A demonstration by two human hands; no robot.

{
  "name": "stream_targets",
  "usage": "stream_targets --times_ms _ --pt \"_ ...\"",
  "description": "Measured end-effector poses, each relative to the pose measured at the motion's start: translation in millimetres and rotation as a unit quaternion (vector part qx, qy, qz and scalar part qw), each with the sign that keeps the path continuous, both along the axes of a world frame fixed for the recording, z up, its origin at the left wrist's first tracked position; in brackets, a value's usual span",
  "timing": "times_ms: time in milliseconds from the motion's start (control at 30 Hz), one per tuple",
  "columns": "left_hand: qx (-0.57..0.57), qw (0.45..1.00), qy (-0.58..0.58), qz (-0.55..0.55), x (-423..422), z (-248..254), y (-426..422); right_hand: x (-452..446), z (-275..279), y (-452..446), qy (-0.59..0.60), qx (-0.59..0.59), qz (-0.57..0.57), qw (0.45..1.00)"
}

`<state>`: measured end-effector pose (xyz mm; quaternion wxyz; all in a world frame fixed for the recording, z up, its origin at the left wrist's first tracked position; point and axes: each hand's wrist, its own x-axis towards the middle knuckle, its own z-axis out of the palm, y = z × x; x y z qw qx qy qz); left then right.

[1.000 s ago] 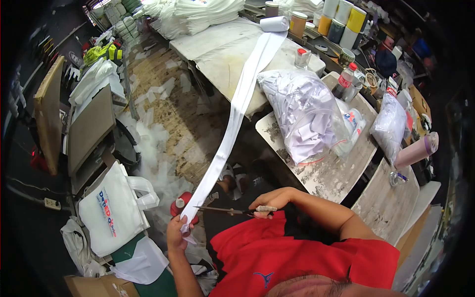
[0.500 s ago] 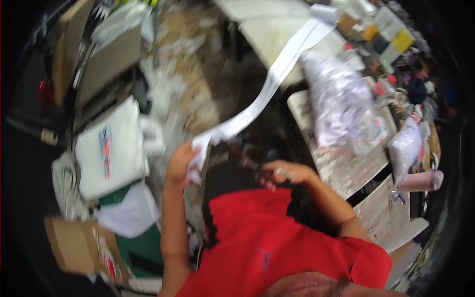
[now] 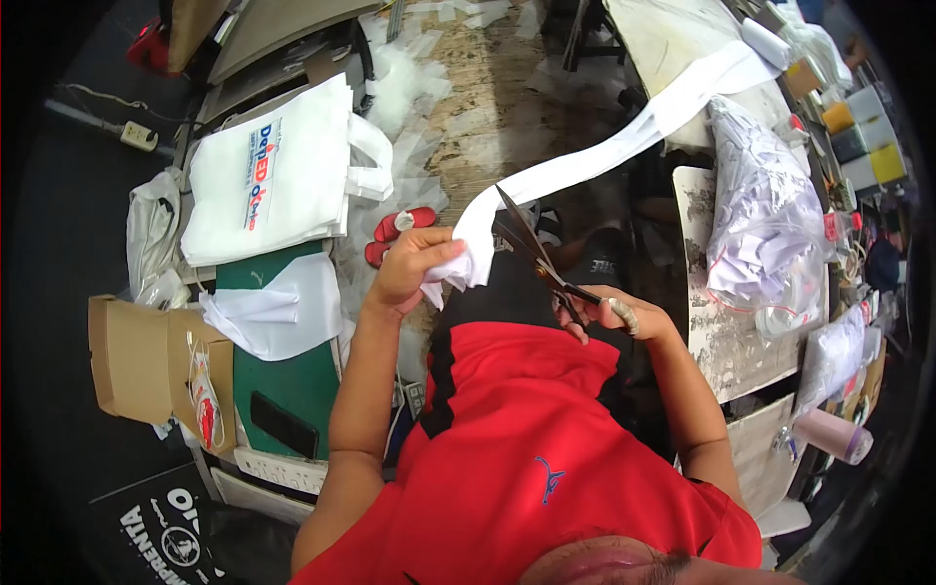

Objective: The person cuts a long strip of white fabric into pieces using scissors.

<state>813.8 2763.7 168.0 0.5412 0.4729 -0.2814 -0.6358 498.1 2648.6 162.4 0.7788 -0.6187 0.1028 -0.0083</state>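
A long white fabric strip runs from a white roll on the far right table down to my left hand. That hand is closed, pinching the strip's gathered end. My right hand is wrapped around the handles of dark scissors, and a tan wrap covers one finger. The scissor blades are spread apart. One tip overlaps the lower edge of the strip, close to my left hand; whether fabric lies between the blades I cannot tell.
White printed tote bags are stacked at left above a green mat, which carries a white cloth piece and a black phone. On the right, a clear bag of white scraps rests on a worn table. Red slippers lie on the floor.
The view has turned and sharpened. Both hands, still gripping the strip and scissors, appear higher and further right in view, and the scissors are now close to the strip.
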Motion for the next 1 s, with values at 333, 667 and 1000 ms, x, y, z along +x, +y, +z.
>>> stream_targets --times_ms 333,667,1000 --pt "-0.008 0.999 0.028 0.029 25 10 11 26 0 10 0.003 0.012 0.032 0.999" --pt "-0.055 0.986 -0.126 -0.089 34 -6 25 43 13 -3 -0.036 0.005 0.007 0.999" --pt "-0.209 0.964 -0.137 -0.086 1 -18 -63 5 -1 -12 -0.020 0.003 -0.028 0.999"
